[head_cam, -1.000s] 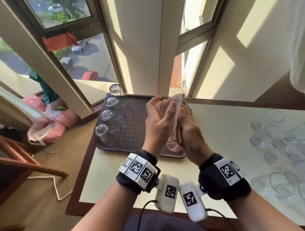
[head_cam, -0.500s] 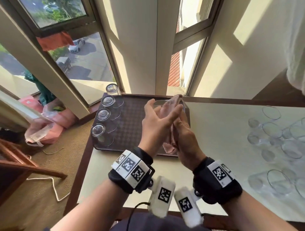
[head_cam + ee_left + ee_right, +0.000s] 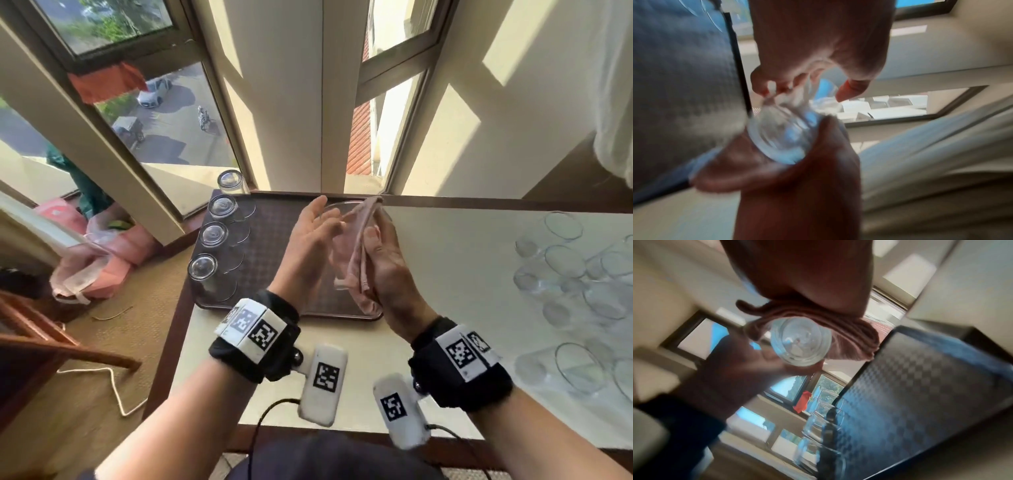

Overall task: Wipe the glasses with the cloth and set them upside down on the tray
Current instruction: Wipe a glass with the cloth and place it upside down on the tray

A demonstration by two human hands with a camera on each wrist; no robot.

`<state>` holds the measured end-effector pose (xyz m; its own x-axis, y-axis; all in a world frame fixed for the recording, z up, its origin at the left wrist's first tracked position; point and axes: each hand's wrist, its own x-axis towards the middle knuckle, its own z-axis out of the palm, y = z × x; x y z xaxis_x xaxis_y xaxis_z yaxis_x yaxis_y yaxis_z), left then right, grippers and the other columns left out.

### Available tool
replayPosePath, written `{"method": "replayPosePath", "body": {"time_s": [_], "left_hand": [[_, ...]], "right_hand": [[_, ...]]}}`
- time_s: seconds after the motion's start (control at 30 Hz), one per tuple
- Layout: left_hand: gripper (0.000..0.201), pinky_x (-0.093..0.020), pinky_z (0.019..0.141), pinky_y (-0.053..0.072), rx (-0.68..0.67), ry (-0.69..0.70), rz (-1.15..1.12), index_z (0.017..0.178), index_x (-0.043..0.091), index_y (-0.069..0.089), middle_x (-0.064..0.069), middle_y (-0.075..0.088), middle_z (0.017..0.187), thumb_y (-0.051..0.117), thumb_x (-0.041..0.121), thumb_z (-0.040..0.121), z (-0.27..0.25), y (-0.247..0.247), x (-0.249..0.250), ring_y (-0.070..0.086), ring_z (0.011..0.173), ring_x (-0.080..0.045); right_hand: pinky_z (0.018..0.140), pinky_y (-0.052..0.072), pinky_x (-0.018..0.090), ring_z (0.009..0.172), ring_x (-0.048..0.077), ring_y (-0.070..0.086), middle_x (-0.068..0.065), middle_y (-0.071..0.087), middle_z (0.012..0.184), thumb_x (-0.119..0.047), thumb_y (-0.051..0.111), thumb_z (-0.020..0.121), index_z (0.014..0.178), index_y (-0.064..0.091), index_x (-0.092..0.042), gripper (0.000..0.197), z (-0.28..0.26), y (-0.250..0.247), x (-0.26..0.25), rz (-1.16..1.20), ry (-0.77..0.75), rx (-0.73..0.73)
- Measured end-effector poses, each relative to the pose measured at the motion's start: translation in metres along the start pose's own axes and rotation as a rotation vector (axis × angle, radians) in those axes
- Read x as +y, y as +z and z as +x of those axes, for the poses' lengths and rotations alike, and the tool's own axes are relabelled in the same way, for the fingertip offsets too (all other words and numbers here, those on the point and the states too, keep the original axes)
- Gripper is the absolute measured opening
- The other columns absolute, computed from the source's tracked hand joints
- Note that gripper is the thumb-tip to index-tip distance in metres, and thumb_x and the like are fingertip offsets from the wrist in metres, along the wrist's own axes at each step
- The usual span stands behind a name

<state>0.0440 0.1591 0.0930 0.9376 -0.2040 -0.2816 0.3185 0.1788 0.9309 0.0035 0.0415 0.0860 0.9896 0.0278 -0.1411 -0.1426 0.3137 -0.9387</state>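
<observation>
Our left hand point(image 3: 310, 240) cradles the clear drinking glass point(image 3: 800, 341), fingers loose; our right hand point(image 3: 387, 263) presses the folded pink cloth point(image 3: 359, 246) on it. Smooth, breakable glass: hold its sides.

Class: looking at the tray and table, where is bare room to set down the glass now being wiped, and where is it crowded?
Free: the tray surface right of the four upturned glasses along its left edge; also the table strip between tray and the unwiped glasses. Crowded: the table's right side.
</observation>
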Motion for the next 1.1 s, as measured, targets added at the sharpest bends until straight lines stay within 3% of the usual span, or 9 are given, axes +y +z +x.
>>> {"method": "replayPosePath", "body": {"time_s": [0.1,0.23,0.4,0.57,0.67,0.8,0.9,1.03,1.1], "left_hand": [[0.084,-0.036,0.097,0.054,0.099,0.063,0.077,0.144,0.023,0.034,-0.004,0.056,0.137,0.078,0.041,0.075,-0.008,0.016,-0.003,0.061,0.122,-0.019],[0.065,-0.032,0.081,0.057,-0.104,0.036,-0.227,0.122,0.014,0.060,-0.001,0.073,0.107,0.085,0.043,0.069,-0.008,0.008,-0.002,0.071,0.100,-0.017],[0.078,-0.039,0.089,0.058,-0.176,-0.010,-0.138,0.122,0.027,0.068,-0.002,0.072,0.123,0.080,0.071,0.058,-0.009,0.000,0.000,0.068,0.114,-0.022],[0.063,-0.011,0.076,0.054,-0.006,0.101,0.019,0.151,0.019,0.030,-0.010,0.046,0.148,0.061,0.021,0.096,-0.007,0.009,0.006,0.058,0.118,-0.011],[0.078,-0.030,0.097,0.054,0.076,0.154,0.050,0.142,0.026,0.034,-0.007,0.053,0.141,0.075,0.045,0.078,-0.009,0.022,-0.003,0.062,0.121,-0.016],[0.063,-0.023,0.083,0.055,-0.045,0.146,-0.105,0.139,-0.002,0.040,-0.017,0.059,0.125,0.062,0.031,0.089,-0.008,0.018,0.003,0.067,0.104,-0.015],[0.054,-0.023,0.086,0.054,-0.096,0.133,-0.021,0.133,0.004,0.048,-0.016,0.057,0.128,0.056,0.038,0.092,-0.004,0.013,0.006,0.063,0.109,-0.015],[0.066,-0.044,0.113,0.042,0.018,0.098,0.027,0.157,0.018,0.014,-0.020,0.033,0.156,0.051,0.024,0.103,-0.004,0.017,0.010,0.043,0.141,-0.029],[0.064,-0.046,0.117,0.037,0.063,0.120,0.068,0.156,0.024,0.016,-0.014,0.026,0.161,0.049,0.029,0.102,-0.007,0.021,0.008,0.040,0.142,-0.024]], "right_hand": [[0.097,0.053,0.041,0.122,0.020,0.061,0.010,0.056,0.140,-0.034,0.037,0.105,0.150,0.033,-0.016,0.048,-0.001,0.009,0.004,-0.016,-0.048,0.004],[0.086,0.058,0.035,0.107,0.024,0.068,0.013,0.068,0.120,-0.040,0.038,0.098,0.141,0.047,-0.008,0.054,-0.011,0.005,-0.009,0.309,0.133,-0.049],[0.090,0.056,0.038,0.102,0.025,0.068,0.014,0.068,0.118,-0.045,0.031,0.103,0.131,0.059,-0.012,0.052,-0.012,-0.004,-0.015,0.488,0.274,-0.105],[0.105,0.048,0.051,0.128,0.030,0.057,0.014,0.054,0.142,-0.037,0.033,0.106,0.150,0.033,-0.013,0.050,-0.005,0.001,-0.009,0.020,-0.002,-0.007],[0.106,0.046,0.055,0.131,0.029,0.054,0.014,0.052,0.144,-0.035,0.036,0.103,0.151,0.030,-0.013,0.054,-0.004,0.010,-0.002,-0.039,-0.090,-0.005],[0.090,0.057,0.037,0.120,0.029,0.062,0.016,0.060,0.135,-0.038,0.030,0.105,0.147,0.040,-0.009,0.051,-0.009,0.001,-0.016,0.286,0.104,-0.063],[0.089,0.058,0.034,0.108,0.024,0.067,0.012,0.068,0.122,-0.042,0.027,0.106,0.144,0.046,-0.010,0.053,-0.006,-0.005,-0.017,0.381,0.182,-0.096],[0.099,0.052,0.034,0.129,0.022,0.057,0.013,0.053,0.144,-0.028,0.027,0.109,0.151,0.030,-0.011,0.045,0.000,0.005,-0.008,0.178,0.027,-0.050],[0.099,0.052,0.033,0.128,0.023,0.057,0.015,0.052,0.143,-0.023,0.031,0.108,0.151,0.025,-0.010,0.045,0.004,0.008,-0.004,0.095,-0.048,-0.036]]}}
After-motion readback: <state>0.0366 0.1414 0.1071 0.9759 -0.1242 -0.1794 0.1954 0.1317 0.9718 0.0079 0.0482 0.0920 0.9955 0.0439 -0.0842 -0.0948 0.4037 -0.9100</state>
